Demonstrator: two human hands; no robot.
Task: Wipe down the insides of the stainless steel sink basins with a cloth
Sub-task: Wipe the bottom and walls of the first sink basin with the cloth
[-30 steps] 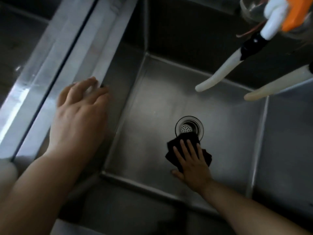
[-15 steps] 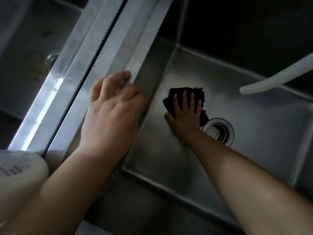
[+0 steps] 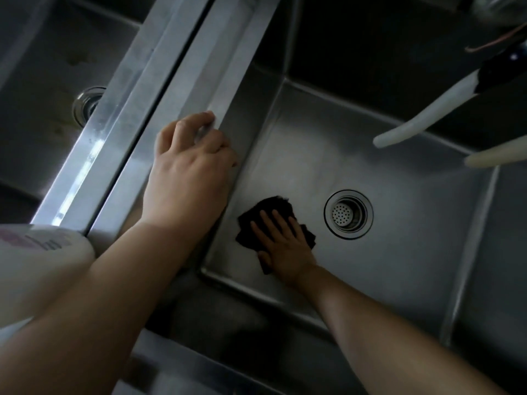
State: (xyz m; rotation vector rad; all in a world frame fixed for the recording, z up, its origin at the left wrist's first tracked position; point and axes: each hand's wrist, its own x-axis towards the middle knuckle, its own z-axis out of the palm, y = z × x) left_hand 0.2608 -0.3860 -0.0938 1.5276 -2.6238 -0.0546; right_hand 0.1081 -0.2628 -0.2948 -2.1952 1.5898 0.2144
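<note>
Dark, crumpled cloth (image 3: 258, 220), soft and irregular in outline, flat on the brushed steel floor of the right basin (image 3: 399, 280), near its left wall and front corner. Right hand (image 3: 285, 246) spread on top, fingers straight, pressing the fabric down. Just to the right, apart from the cloth, a round drain (image 3: 348, 214) with a polished ring and a perforated strainer. Dull grey basin walls, folded creases at the corners. Left hand (image 3: 189, 163) resting on the flat steel divider (image 3: 182, 89) between the basins, fingertips curled over its inner edge, gripping that edge. Beyond the divider, the left basin (image 3: 37, 81), stained, its own drain (image 3: 85, 105) half hidden by the rim. Overhead at upper right, two pale, tapered rubbery hoses (image 3: 422, 121) hanging above the right basin. At lower left, a white rounded container (image 3: 37, 269), printing blurred.
</note>
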